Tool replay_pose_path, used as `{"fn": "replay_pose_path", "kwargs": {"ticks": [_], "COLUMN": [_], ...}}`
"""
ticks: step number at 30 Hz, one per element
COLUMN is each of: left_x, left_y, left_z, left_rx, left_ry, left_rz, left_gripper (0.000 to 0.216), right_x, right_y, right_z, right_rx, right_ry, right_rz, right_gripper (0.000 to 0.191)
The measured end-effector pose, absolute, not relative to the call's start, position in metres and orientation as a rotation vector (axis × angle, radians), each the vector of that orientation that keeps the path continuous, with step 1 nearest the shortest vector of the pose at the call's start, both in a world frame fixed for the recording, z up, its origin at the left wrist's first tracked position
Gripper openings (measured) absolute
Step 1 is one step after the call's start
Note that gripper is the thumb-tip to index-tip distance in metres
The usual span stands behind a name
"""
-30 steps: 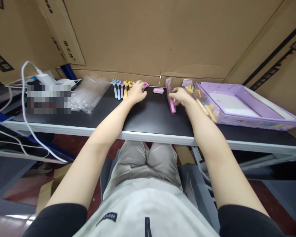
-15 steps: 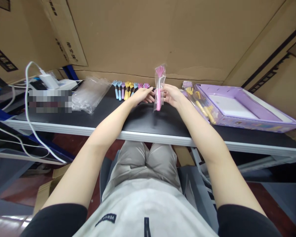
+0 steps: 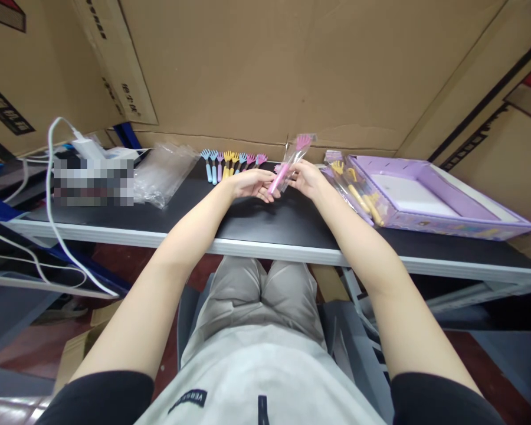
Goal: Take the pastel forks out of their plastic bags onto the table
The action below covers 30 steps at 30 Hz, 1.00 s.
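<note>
A pink back scratcher in a clear plastic sleeve slants between my hands, its claw head up and to the right. My right hand pinches the sleeve and handle from the right side. At the lower end of the handle, the fingers and thumb of my left hand close around it, partly hidden by the handle. Behind my left hand lies a row of unwrapped back scratchers in blue, purple, yellow and pink. Several bagged yellow and purple back scratchers lie right of my right hand.
An open purple display box stands at the right. Clear plastic sleeves are piled at the left, beside a white charger with a cable. Cardboard walls the back of the black table, which has a grey front edge.
The bagged pink back scratcher has tilted from upright to a slant, its head moving right and its handle end left. My left hand has come onto the handle end.
</note>
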<state>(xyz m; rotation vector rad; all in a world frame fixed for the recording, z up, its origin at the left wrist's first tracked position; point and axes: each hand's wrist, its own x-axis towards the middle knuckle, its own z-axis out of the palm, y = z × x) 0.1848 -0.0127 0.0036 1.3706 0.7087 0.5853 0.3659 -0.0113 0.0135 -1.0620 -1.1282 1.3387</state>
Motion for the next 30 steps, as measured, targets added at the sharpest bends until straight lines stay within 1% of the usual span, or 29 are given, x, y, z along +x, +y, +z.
{"fn": "replay_pose_path", "kwargs": {"ticks": [4, 6, 9, 10, 12, 14, 16, 18, 20, 23, 25, 28, 30], "left_x": [0.182, 0.181, 0.182, 0.183, 0.183, 0.183, 0.183, 0.183, 0.183, 0.181, 0.180, 0.178, 0.176], "left_y": [-0.012, -0.012, -0.011, -0.011, -0.011, -0.012, -0.013, -0.015, -0.015, -0.014, -0.013, -0.011, -0.010], "left_z": [0.004, 0.002, -0.001, -0.001, -0.002, -0.002, -0.001, 0.001, 0.001, 0.002, 0.001, 0.001, 0.002], "left_rx": [1.365, 1.376, 1.435, 1.463, 1.512, 1.543, 1.559, 1.574, 1.586, 1.601, 1.621, 1.658, 1.676], "left_ry": [0.660, 0.645, 0.656, 0.668, 0.690, 0.693, 0.675, 0.653, 0.640, 0.629, 0.620, 0.598, 0.585], "left_rz": [0.585, 0.577, 0.565, 0.556, 0.516, 0.456, 0.394, 0.342, 0.314, 0.300, 0.284, 0.265, 0.263], "left_gripper": [0.005, 0.006, 0.014, 0.017, 0.022, 0.029, 0.033, 0.035, 0.037, 0.040, 0.040, 0.041, 0.042], "right_x": [0.370, 0.371, 0.372, 0.373, 0.378, 0.385, 0.395, 0.405, 0.414, 0.424, 0.427, 0.428, 0.428], "right_y": [-0.006, -0.004, -0.004, -0.003, 0.000, 0.007, 0.015, 0.022, 0.026, 0.029, 0.030, 0.031, 0.033], "right_z": [0.008, 0.006, 0.006, 0.007, 0.010, 0.014, 0.018, 0.020, 0.020, 0.020, 0.019, 0.018, 0.018], "right_rx": [-1.013, -0.984, -0.957, -0.956, -0.970, -0.991, -1.018, -1.042, -1.038, -0.984, -0.955, -0.908, -0.862], "right_ry": [-1.072, -1.076, -1.088, -1.090, -1.090, -1.076, -1.026, -0.961, -0.911, -0.888, -0.900, -0.888, -0.845], "right_rz": [1.349, 1.352, 1.362, 1.361, 1.329, 1.247, 1.126, 0.999, 0.913, 0.914, 0.944, 0.988, 1.029], "right_gripper": [0.027, 0.030, 0.034, 0.033, 0.024, 0.011, 0.005, 0.009, 0.019, 0.033, 0.033, 0.023, 0.020]}}
